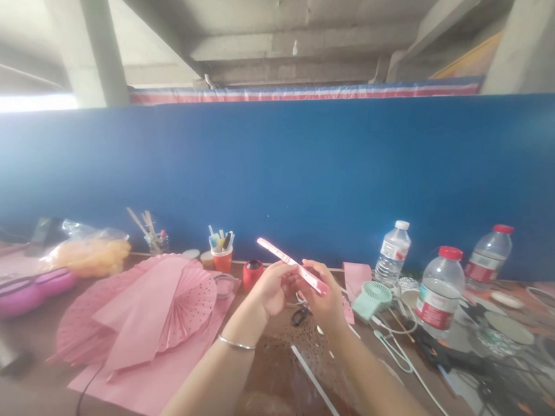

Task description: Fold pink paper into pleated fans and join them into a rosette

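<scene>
Both hands hold a narrow, stiff-looking strip of folded pink paper point(275, 251) in the air above the table, tilted with its far end up and to the left. My left hand point(277, 287), with a silver bangle on the wrist, grips it near the middle, its fingers curled. Closed around the lower right end is my right hand point(326, 302); some of its fingers are hidden behind the strip. To the left lie pleated pink paper fans point(193, 306) with small holes, partly covered by flat pink paper strips point(137, 312).
Behind stands a blue partition point(270, 176). A red cup of pens point(221, 260) and a red round object point(252, 274) sit at the back. On the right are a mint handheld fan point(372, 300), bottles point(440, 291) and cables. A pale strip point(319, 387) lies in front.
</scene>
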Motion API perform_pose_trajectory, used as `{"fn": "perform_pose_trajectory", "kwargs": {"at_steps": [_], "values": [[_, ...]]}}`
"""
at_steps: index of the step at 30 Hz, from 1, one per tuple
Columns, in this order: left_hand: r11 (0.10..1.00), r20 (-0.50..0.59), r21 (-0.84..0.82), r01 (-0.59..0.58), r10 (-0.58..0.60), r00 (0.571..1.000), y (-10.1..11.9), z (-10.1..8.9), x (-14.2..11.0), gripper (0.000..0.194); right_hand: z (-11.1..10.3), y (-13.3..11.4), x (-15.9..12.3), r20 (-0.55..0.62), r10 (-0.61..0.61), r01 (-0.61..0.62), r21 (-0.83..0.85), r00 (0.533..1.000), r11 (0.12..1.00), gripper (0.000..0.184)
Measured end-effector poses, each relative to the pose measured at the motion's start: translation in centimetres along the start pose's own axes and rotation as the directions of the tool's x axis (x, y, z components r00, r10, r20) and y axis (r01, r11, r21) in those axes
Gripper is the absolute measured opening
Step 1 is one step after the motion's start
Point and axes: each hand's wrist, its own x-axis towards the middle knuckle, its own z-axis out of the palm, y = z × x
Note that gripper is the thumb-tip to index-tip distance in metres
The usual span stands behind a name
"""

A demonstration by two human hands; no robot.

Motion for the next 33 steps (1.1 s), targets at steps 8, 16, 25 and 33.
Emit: {"fn": "perform_pose_trajectory", "kwargs": {"at_steps": [8,16,25,33], "values": [[0.999,0.036,0.034,0.026,-0.027,0.999,-1.1,2.2,-1.1,0.016,-0.1,0.6,0.1,-0.143,0.064,-0.055,0.066,0.988,0.996,0.028],[0.998,0.065,0.060,0.003,-0.007,0.998,-1.1,2.1,-1.3,0.015,-1.5,-0.2,0.4,0.022,-0.084,0.085,-0.032,0.996,0.996,0.015],[0.977,0.071,0.187,-0.101,0.090,0.993,-0.6,2.0,-1.3,0.018,-0.7,-0.4,0.9,-0.218,0.106,-0.118,-0.044,0.970,0.992,0.018],[0.943,-0.004,0.179,-0.280,0.286,0.958,-0.3,1.2,-0.5,0.025,-0.5,-0.2,1.9,0.017,0.594,-0.420,0.725,0.804,0.547,0.026]]}}
